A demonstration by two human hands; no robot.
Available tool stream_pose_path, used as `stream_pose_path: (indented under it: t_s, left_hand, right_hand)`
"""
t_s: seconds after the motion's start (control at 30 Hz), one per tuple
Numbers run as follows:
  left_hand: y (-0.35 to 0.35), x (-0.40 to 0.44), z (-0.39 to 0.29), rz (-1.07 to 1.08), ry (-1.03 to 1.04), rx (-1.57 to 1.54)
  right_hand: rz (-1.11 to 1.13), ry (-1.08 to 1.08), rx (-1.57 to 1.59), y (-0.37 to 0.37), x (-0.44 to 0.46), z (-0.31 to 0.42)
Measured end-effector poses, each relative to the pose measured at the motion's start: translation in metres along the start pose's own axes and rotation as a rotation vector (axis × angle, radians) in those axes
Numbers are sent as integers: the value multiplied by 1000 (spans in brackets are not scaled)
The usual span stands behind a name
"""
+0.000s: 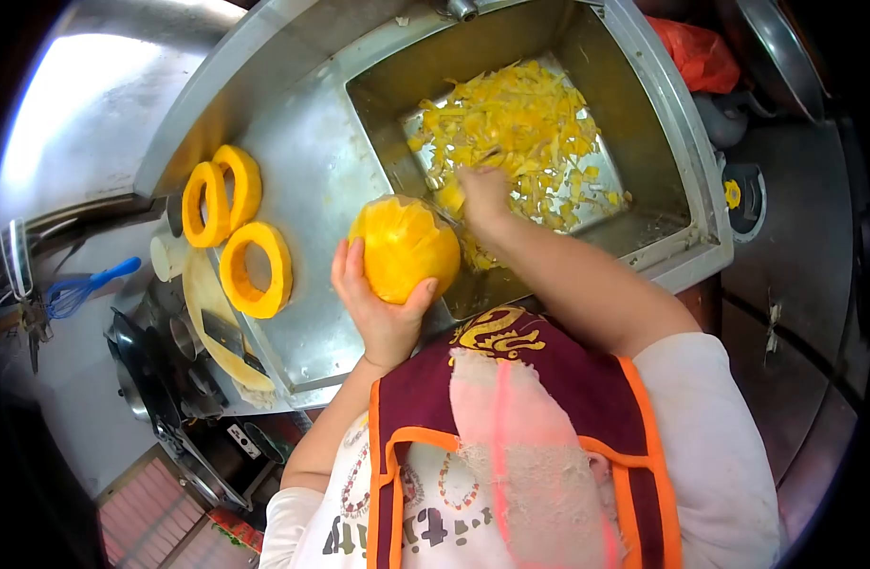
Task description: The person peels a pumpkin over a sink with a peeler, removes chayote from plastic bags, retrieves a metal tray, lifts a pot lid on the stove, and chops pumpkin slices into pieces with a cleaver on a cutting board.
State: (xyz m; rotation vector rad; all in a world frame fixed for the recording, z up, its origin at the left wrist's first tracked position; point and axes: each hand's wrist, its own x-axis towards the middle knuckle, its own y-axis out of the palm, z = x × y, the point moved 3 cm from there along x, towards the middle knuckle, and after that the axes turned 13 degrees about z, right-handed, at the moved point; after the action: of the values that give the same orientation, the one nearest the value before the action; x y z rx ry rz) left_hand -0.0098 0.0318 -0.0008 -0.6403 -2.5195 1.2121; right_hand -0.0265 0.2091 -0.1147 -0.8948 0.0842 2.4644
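Observation:
My left hand (383,318) is closed around the lower side of a peeled, rounded piece of pumpkin (405,248), thumb at the right and fingers at the left. The pumpkin is held at the sink's left edge, its orange flesh bare and some rougher patches near the top. Over the sink basin, my right hand (485,201) is curled closed just right of the pumpkin. Thin dark edges show by its fingers, but what it grips cannot be made out. Yellow peelings (516,123) lie scattered across the basin floor beneath it.
Three pumpkin rings (256,269) rest on the steel drainboard (307,161) left of the basin. A knife (228,339) lies on a round wooden board (207,294) at the lower left. A blue-handled whisk (93,283) hangs farther left. A red bag (696,57) is at the upper right.

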Motion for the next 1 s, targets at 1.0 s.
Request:
stream_pose_path:
  t_s: [1.0]
  left_hand:
    - [-19,4,17,327,209,-248]
  right_hand:
    - [-41,-112,166,-18,11,4]
